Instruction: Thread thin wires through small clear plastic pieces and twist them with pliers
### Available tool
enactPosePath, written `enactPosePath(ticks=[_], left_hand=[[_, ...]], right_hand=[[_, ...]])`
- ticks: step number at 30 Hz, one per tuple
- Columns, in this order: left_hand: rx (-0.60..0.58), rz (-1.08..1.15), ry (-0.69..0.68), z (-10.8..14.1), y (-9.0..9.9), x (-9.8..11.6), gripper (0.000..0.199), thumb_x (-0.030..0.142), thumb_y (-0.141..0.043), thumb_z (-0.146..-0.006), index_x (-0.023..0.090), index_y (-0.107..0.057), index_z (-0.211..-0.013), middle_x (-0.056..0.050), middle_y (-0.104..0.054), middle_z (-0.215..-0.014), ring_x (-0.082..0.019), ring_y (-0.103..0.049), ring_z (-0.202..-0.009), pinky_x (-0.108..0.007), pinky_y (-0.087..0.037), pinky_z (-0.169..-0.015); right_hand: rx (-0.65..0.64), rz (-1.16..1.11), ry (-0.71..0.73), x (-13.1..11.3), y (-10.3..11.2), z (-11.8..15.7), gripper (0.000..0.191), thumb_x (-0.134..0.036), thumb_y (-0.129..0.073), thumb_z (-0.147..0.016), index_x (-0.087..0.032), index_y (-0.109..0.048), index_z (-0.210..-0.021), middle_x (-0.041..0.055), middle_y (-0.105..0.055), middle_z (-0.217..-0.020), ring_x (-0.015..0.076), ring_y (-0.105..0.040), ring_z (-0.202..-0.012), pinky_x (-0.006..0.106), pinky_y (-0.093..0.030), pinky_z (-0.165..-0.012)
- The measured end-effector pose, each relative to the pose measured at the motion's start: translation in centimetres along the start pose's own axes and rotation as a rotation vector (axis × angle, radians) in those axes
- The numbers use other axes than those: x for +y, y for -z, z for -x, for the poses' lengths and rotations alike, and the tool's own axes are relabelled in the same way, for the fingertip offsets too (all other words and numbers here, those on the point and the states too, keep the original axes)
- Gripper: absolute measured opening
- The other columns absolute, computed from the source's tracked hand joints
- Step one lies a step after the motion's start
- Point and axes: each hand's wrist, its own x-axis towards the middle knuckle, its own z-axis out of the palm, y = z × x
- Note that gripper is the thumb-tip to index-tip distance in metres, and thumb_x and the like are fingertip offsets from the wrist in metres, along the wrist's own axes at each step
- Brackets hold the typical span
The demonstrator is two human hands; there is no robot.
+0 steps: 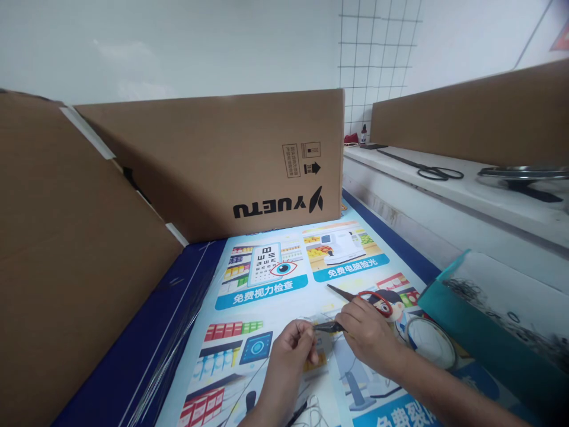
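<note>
Over the printed mat, my left hand (296,344) is closed in a pinch on a thin wire, whose held end is mostly hidden by the fingers. My right hand (371,332) grips pliers; their dark jaws (328,327) reach to my left fingertips, and the handles are covered by the palm. Red-handled scissors (383,303) show behind my right hand, blades pointing left; whether they are held or lie on the mat I cannot tell. Loose wire loops (315,412) lie below the hands, near a dark tool (299,412) that is partly hidden.
A teal box (471,332) with many small wire rings stands at right. Beside it lies a round, pale coil-like thing (431,343). Cardboard panels (213,160) wall the back and left. Black scissors (433,172) rest on the white ledge (489,198).
</note>
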Motion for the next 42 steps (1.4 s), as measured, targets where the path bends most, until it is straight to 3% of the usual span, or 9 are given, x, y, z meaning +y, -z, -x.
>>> enactPosePath(ticks=[13, 21, 27, 30, 35, 39, 42], left_hand=[[-0.021, 0.031, 0.026, -0.2, 0.1, 0.2, 0.017, 0.031, -0.055, -0.082, 0.017, -0.052, -0.072, 0.005, -0.049, -0.056, -0.006, -0.043, -0.046, -0.02, -0.033, -0.052], [0.052, 0.154, 0.087, -0.2, 0.4, 1.2, 0.024, 0.037, -0.058, -0.079, 0.016, -0.053, -0.067, 0.003, -0.05, -0.048, -0.009, -0.043, -0.046, -0.021, -0.034, -0.05], [0.071, 0.297, 0.131, -0.6, 0.8, 0.7, 0.023, 0.035, -0.063, -0.076, 0.015, -0.055, -0.068, 0.001, -0.052, -0.052, -0.008, -0.045, -0.047, -0.021, -0.037, -0.05], [0.079, 0.379, 0.163, -0.7, 0.7, 0.2, 0.021, 0.033, -0.065, -0.074, 0.014, -0.056, -0.069, 0.001, -0.052, -0.055, -0.008, -0.046, -0.048, -0.021, -0.038, -0.049], [0.054, 0.434, 0.223, -0.2, 0.0, -0.2, 0.021, 0.033, -0.066, -0.074, 0.015, -0.055, -0.07, 0.002, -0.052, -0.057, -0.007, -0.046, -0.046, -0.02, -0.04, -0.048], [0.02, 0.425, 0.249, 0.2, -0.5, -0.1, 0.024, 0.034, -0.066, -0.074, 0.014, -0.054, -0.07, 0.002, -0.052, -0.055, -0.006, -0.046, -0.045, -0.019, -0.04, -0.047], [0.026, 0.418, 0.257, 0.1, -0.6, -0.2, 0.025, 0.035, -0.067, -0.073, 0.014, -0.054, -0.07, 0.002, -0.053, -0.057, -0.006, -0.045, -0.045, -0.019, -0.04, -0.047]], right_hand=[[-0.023, -0.031, 0.006, -0.1, 0.2, -0.1, 0.022, -0.002, -0.044, -0.076, -0.016, -0.058, -0.085, 0.0054, -0.055, -0.078, 0.0192, -0.046, -0.079, 0.033, -0.04, -0.075], [-0.017, -0.24, -0.165, 0.3, -0.6, 0.0, 0.02, -0.006, -0.051, -0.074, -0.018, -0.058, -0.088, 0.0058, -0.056, -0.088, 0.0202, -0.05, -0.086, 0.032, -0.042, -0.076], [0.019, -0.424, -0.334, 0.1, -0.6, -0.3, 0.011, -0.011, -0.054, -0.074, -0.019, -0.057, -0.081, 0.0037, -0.056, -0.085, 0.0185, -0.052, -0.082, 0.03, -0.042, -0.073], [-0.004, -0.595, -0.454, -0.2, -0.6, -0.5, 0.004, -0.016, -0.055, -0.075, -0.018, -0.053, -0.072, 0.0006, -0.054, -0.074, 0.0155, -0.052, -0.071, 0.026, -0.042, -0.063], [-0.103, -0.933, -0.555, -1.1, -0.5, -0.7, 0.004, -0.019, -0.056, -0.074, -0.016, -0.053, -0.074, -0.0018, -0.052, -0.07, 0.0131, -0.05, -0.066, 0.022, -0.04, -0.059], [-0.071, -0.943, -0.563, -1.5, -0.8, -0.5, 0.003, -0.016, -0.055, -0.073, -0.016, -0.054, -0.075, -0.0022, -0.052, -0.069, 0.0125, -0.049, -0.065, 0.022, -0.04, -0.058], [-0.014, -0.914, -0.578, -1.4, -1.0, -0.5, 0.018, -0.011, -0.056, -0.069, -0.017, -0.055, -0.086, -0.0014, -0.055, -0.074, 0.0136, -0.052, -0.069, 0.024, -0.043, -0.062]])
